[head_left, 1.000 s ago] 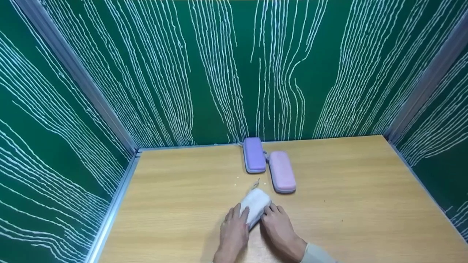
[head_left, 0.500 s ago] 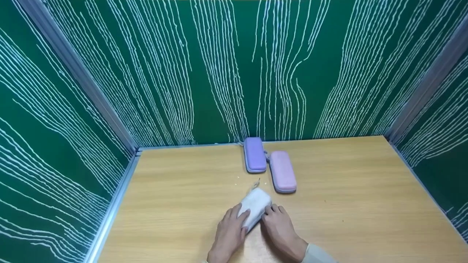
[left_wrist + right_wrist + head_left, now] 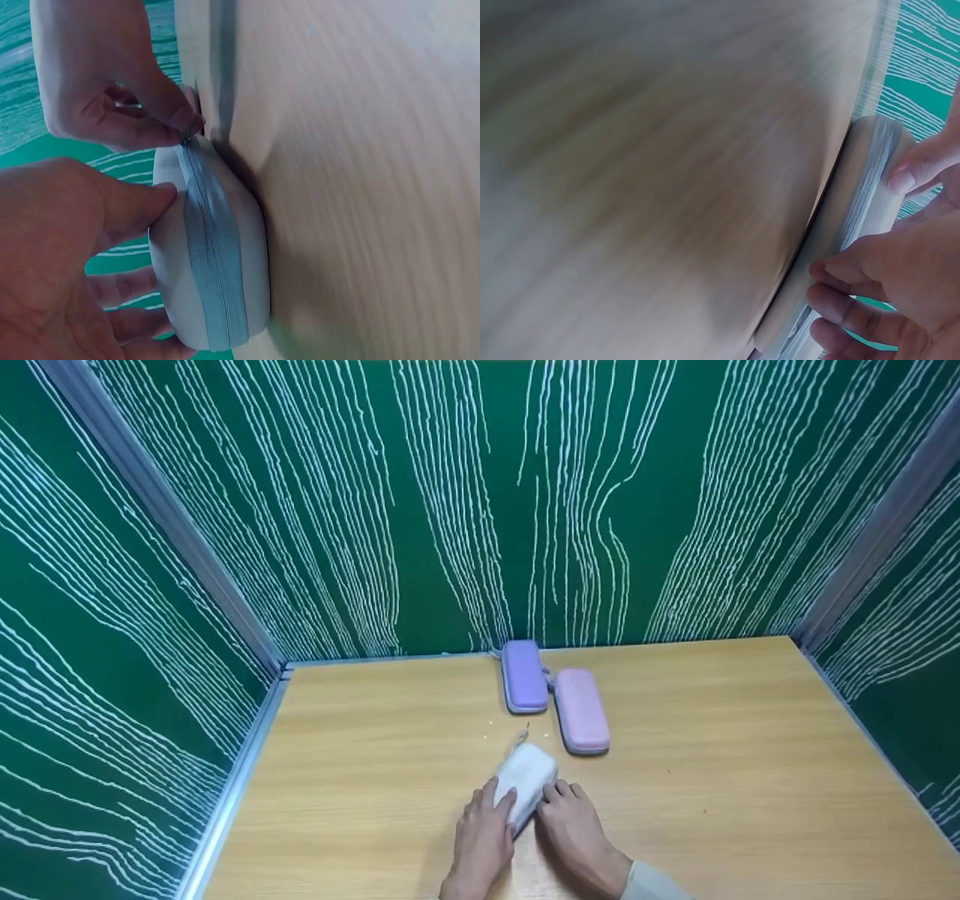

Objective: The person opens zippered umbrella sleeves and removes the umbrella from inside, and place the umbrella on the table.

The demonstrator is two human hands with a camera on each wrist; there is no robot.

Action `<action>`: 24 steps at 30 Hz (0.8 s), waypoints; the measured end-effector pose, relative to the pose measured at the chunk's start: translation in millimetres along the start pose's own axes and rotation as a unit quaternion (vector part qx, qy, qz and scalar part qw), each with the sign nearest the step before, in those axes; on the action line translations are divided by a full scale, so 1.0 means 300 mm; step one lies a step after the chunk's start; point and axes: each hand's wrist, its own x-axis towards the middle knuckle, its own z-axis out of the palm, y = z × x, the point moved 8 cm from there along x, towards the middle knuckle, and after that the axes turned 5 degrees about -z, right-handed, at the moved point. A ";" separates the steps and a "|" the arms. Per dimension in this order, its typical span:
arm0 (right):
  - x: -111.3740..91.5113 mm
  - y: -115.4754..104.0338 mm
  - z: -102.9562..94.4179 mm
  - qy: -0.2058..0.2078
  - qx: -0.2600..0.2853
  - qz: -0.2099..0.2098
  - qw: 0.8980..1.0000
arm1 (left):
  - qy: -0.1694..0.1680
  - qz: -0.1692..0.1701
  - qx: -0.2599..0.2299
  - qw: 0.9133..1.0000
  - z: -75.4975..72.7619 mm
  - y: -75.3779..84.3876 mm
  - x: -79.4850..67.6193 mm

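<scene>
A white zippered case (image 3: pixel 529 774) lies slantwise on the wooden table, a short cord loop (image 3: pixel 519 738) at its far end. My left hand (image 3: pixel 480 838) holds it from the left, thumb and fingers spread over its sides. At the right side, my right hand (image 3: pixel 579 832) pinches at the zip edge. In the left wrist view, a grey zipper (image 3: pixel 214 255) runs along the case's side, appearing closed over the part that shows. The right thumb and finger meet at the zipper's end there, hiding the pull.
Beyond the white case lie a purple case (image 3: pixel 525 676) and a pink case (image 3: pixel 582 711), both closed, side by side. The purple one is near the back wall (image 3: pixel 450 510). Tiny pale bits are scattered on the table (image 3: pixel 360 780). Green panels with white lines enclose three sides.
My left hand shifted slightly left and back, then returned right along the white case. My right hand stays at the case's right edge, almost unmoved.
</scene>
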 end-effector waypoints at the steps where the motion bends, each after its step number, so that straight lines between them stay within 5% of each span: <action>1: 0.000 0.000 0.000 -0.001 -0.001 0.000 1.000 | 0.006 -0.003 0.004 1.000 0.000 0.004 -0.001; 10: -0.006 -0.005 -0.003 -0.005 0.002 -0.004 1.000 | 0.041 -0.039 0.020 0.998 0.010 0.034 -0.005; 24: -0.011 -0.020 -0.012 0.001 0.012 -0.003 1.000 | 0.087 -0.042 0.049 0.994 0.014 0.065 -0.003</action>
